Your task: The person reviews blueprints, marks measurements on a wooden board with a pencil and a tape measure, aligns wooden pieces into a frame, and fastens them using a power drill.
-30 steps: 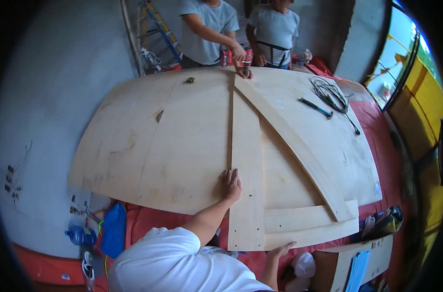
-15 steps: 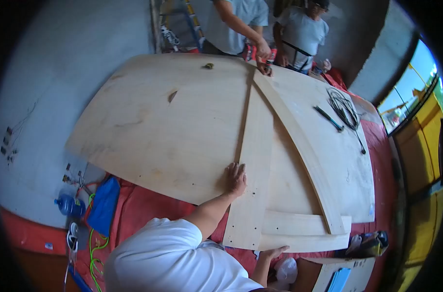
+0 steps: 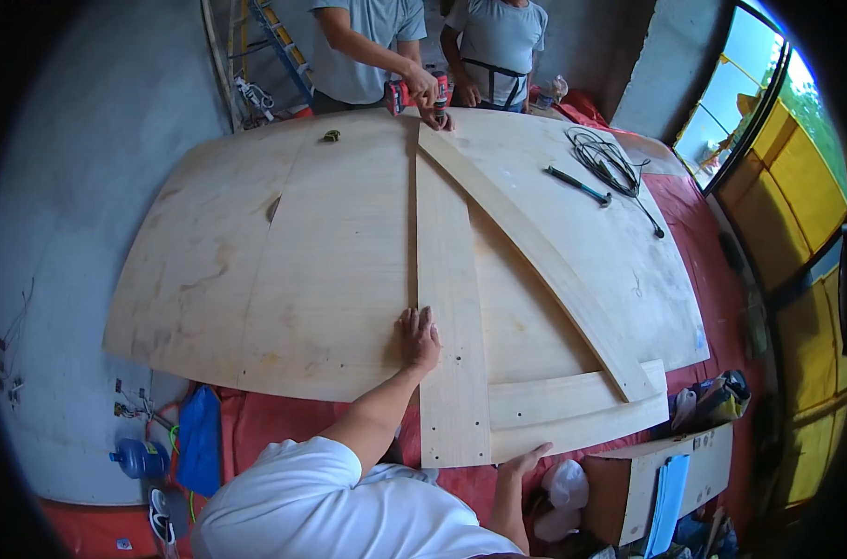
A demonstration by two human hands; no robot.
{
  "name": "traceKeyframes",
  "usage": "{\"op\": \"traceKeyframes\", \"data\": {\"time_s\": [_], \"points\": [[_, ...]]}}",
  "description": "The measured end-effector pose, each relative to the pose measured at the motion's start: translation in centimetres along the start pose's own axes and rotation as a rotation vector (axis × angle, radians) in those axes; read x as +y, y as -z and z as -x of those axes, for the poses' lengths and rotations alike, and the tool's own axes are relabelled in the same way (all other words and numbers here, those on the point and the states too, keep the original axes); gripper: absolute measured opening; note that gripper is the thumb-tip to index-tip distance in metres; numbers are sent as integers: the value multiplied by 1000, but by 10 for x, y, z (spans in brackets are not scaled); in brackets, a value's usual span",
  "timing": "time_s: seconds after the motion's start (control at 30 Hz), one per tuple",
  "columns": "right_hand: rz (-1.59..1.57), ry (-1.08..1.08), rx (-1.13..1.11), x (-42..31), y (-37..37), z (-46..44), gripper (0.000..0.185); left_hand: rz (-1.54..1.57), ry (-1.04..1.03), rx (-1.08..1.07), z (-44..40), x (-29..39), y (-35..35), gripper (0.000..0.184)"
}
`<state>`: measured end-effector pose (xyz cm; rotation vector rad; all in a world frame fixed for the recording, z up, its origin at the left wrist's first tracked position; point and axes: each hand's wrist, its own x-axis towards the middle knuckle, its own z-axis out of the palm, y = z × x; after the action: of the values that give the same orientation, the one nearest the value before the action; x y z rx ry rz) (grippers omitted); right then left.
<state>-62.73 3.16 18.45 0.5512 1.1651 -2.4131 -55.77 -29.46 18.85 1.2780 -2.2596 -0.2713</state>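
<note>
My left hand [image 3: 421, 337] lies with its fingers stretched out against the left edge of a long, wide wooden plank [image 3: 449, 307]. My right hand [image 3: 526, 458], fingers extended, touches the front edge of a curved wooden piece [image 3: 582, 424]. A second, arched wooden strip [image 3: 544, 265] runs from the plank's far end down to that curved piece, so the three form a triangle. They rest on a large plywood sheet [image 3: 339, 270]. Several small dark holes or screw heads dot the plank's near end. At its far tip, a co-worker's hand [image 3: 421, 88] holds a red power drill [image 3: 439, 91] upright.
Another person [image 3: 498, 47] stands beside the co-worker. On the sheet lie a hammer [image 3: 580, 186], a coiled black cable [image 3: 605, 160] and a small tape measure [image 3: 331, 136]. A box [image 3: 619, 484] stands near my right arm; a water jug [image 3: 140, 458] is at lower left.
The camera view has shifted, so the sheet and frame appear further left. Both hands keep their places on the wood. The drill now stands more upright at the far tip.
</note>
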Motion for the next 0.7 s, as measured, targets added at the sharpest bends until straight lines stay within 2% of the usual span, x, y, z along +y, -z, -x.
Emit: {"op": "traceKeyframes", "data": {"time_s": [0.23,0.7], "points": [[85,77,-4,2,6,-6,81,30,10,7,1,1,-3,49],[-10,2,75,1,1,-4,76,13,-5,12,1,-1,-2,49]]}}
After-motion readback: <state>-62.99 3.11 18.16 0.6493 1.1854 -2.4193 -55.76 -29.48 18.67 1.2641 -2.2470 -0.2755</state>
